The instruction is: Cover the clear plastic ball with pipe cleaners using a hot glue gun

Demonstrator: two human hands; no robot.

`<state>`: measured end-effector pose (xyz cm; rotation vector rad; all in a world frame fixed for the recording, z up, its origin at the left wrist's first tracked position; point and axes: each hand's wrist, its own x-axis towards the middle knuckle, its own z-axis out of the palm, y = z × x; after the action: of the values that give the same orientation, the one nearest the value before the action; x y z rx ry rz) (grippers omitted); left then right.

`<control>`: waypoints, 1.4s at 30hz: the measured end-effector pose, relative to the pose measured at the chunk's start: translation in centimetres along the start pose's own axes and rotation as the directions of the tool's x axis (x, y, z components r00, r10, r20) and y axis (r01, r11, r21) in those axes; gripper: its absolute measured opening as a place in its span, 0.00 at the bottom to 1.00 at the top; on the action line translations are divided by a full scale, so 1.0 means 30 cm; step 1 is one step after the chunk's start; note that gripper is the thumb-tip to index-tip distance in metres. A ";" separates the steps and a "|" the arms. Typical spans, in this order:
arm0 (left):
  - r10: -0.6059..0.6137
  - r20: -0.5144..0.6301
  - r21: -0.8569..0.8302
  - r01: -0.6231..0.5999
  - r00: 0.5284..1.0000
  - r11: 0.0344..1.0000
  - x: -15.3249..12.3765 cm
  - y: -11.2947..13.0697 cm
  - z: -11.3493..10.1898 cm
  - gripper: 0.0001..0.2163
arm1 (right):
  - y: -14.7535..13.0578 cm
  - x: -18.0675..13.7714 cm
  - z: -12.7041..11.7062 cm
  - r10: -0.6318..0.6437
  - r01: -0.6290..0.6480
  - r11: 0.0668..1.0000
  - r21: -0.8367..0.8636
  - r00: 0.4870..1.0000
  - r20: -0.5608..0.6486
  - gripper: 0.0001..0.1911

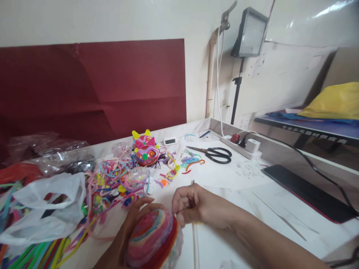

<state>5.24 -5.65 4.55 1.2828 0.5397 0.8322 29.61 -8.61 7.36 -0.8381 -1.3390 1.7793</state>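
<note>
My left hand [137,216] is wrapped round a ball [153,237] covered in swirled bands of fuzzy pink, red, orange and blue strips, perhaps pipe cleaners. Its right side shows a clear, uncovered part. My right hand [193,203] is closed at the ball's upper right edge, thumb against fingers. Whatever lies in that pinch is too small to make out. A thin pale stick [195,246] lies on the table under the right hand. Beyond the hands sit cat-faced figures [146,149] in pink and yellow, next to a heap of coloured strips [112,172].
Black-handled scissors [217,154] lie on white paper, near a small digital clock [169,141]. A power strip [242,147] and a dark phone-like slab [305,192] are at right. A white plastic bag [50,209] and pipe cleaners [42,254] occupy the left.
</note>
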 end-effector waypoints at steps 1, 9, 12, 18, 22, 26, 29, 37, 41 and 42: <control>0.007 -0.001 0.009 -0.007 1.000 1.000 -0.006 0.006 0.009 0.13 | -0.001 0.000 0.000 0.009 -0.009 1.000 -0.005 1.000 -0.007 0.15; 0.091 0.070 0.112 -0.098 0.993 0.989 -0.109 0.009 0.067 0.41 | -0.002 -0.008 0.000 0.074 -0.075 0.996 -0.044 0.997 -0.027 0.21; 0.146 0.079 0.123 -0.155 0.986 0.980 -0.108 0.009 0.081 0.38 | 0.007 -0.010 -0.001 0.082 -0.082 0.997 -0.011 0.997 0.012 0.22; 0.239 0.177 0.225 -0.276 0.955 0.935 -0.074 0.044 0.089 0.40 | 0.020 -0.004 0.003 0.132 -0.137 0.985 0.102 0.990 0.057 0.20; 0.312 0.158 0.374 -0.349 0.937 0.859 -0.073 0.039 0.068 0.38 | 0.031 0.010 0.009 0.161 -0.165 0.962 0.216 0.986 0.037 0.21; 0.332 0.179 0.424 -0.377 0.926 0.823 -0.063 0.032 0.052 0.35 | 0.040 0.022 0.009 0.141 -0.133 0.952 0.274 0.990 -0.010 0.20; 0.344 0.206 0.424 -0.400 0.916 0.812 -0.054 0.030 0.049 0.36 | 0.044 0.025 0.009 0.136 -0.120 0.945 0.306 0.990 -0.032 0.21; 0.329 0.210 0.373 -0.387 0.921 0.843 -0.048 0.023 0.049 0.33 | 0.038 0.020 0.017 0.114 -0.078 0.927 0.368 0.991 -0.076 0.23; 0.343 0.191 0.310 -0.388 0.920 0.868 -0.036 -0.009 0.043 0.34 | 0.036 0.019 0.018 0.099 -0.042 0.920 0.390 0.987 -0.126 0.23; 0.342 0.192 0.298 -0.387 0.920 0.873 -0.033 -0.019 0.040 0.34 | 0.036 0.019 0.018 0.101 -0.039 0.920 0.389 0.985 -0.142 0.23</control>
<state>5.68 -7.20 4.17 1.7762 0.3380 0.9863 28.67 -8.58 6.40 -0.7942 -0.8244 1.9035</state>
